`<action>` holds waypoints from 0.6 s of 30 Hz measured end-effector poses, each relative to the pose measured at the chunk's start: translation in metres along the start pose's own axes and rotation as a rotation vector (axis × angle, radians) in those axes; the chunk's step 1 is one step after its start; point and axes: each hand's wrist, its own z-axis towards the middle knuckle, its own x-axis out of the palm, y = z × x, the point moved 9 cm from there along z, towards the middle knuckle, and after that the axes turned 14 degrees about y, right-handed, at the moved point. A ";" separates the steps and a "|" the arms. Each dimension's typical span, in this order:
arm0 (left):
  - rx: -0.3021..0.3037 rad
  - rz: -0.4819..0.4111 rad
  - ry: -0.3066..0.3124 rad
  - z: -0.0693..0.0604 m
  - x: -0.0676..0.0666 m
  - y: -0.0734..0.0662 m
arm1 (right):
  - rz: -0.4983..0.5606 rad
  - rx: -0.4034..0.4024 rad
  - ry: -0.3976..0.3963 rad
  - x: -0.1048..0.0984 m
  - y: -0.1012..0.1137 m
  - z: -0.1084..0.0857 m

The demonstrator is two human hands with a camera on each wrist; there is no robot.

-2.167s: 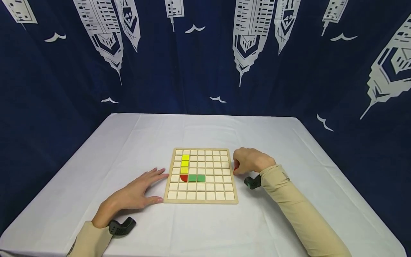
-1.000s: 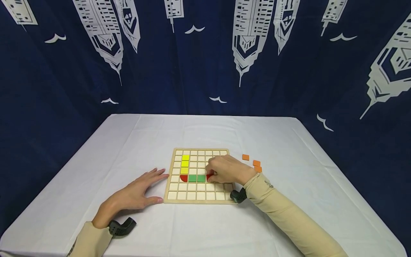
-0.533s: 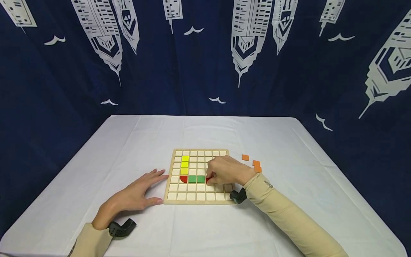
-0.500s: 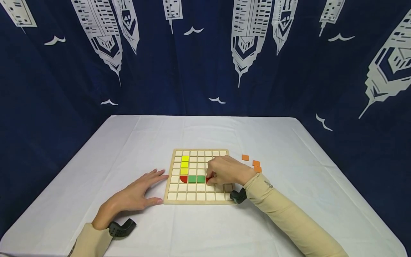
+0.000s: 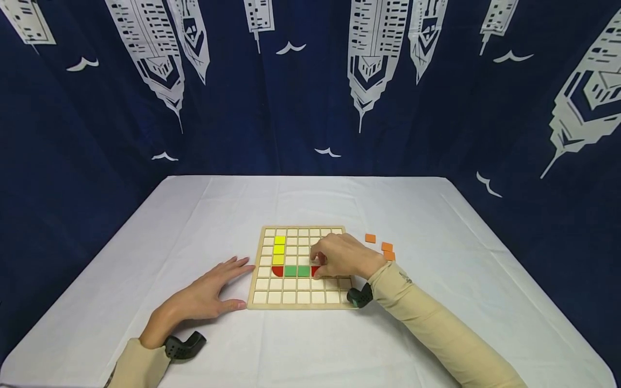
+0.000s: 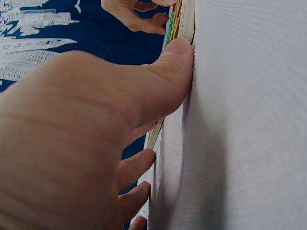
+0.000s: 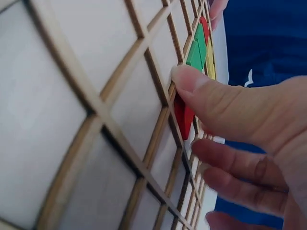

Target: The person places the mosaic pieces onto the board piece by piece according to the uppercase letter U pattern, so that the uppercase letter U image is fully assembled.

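A wooden grid board (image 5: 303,307) lies on the white table. Three yellow square tiles (image 5: 278,250) run down its second column, above a red round-cornered tile (image 5: 277,271). Two green tiles (image 5: 296,271) continue that row to the right, followed by a second red tile (image 5: 314,271), partly covered. My right hand (image 5: 346,255) hovers over this second red tile, which sits in its cell in the right wrist view; the thumb is against it and the visible fingers stand apart from it. With fingers spread, my left hand (image 5: 208,288) touches the board's left edge.
Three orange square tiles (image 5: 387,247) lie on the white tablecloth (image 5: 310,345) just right of the board. A dark blue curtain (image 5: 271,108) with white building prints hangs behind the table. Each wrist wears a black camera mount (image 5: 184,345).
My right hand has carried the second red tile from the board's right side to the cell beside the green tiles, and its fingers have just loosened. My left hand stays put.
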 end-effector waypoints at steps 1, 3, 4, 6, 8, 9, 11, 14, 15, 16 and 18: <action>-0.001 -0.001 0.000 0.000 0.000 0.000 | 0.007 -0.002 0.000 0.000 0.000 0.000; 0.001 0.000 -0.004 0.000 0.000 0.000 | 0.027 -0.006 0.007 0.000 -0.001 0.001; 0.004 0.000 -0.006 0.000 0.000 0.000 | 0.034 -0.003 0.013 -0.001 -0.002 0.001; 0.007 -0.001 -0.008 0.000 0.000 0.001 | 0.038 0.018 0.015 -0.004 -0.007 -0.001; 0.007 -0.003 -0.010 0.000 0.000 0.001 | 0.030 0.060 -0.007 -0.012 -0.015 -0.004; 0.006 -0.004 -0.009 0.001 0.000 0.002 | 0.019 0.090 -0.024 -0.017 -0.022 -0.007; 0.006 -0.006 -0.009 0.001 -0.001 0.002 | -0.009 0.179 -0.063 -0.027 -0.039 -0.015; 0.011 -0.006 -0.010 0.001 0.000 0.002 | -0.032 0.337 -0.065 -0.035 -0.071 -0.028; 0.013 -0.005 -0.010 0.001 0.000 0.002 | -0.034 0.384 -0.047 -0.035 -0.081 -0.032; 0.014 -0.005 -0.009 0.000 0.000 0.002 | -0.033 0.427 -0.025 -0.034 -0.092 -0.035; 0.014 -0.004 -0.006 0.000 0.001 0.002 | -0.020 0.480 0.018 -0.030 -0.108 -0.040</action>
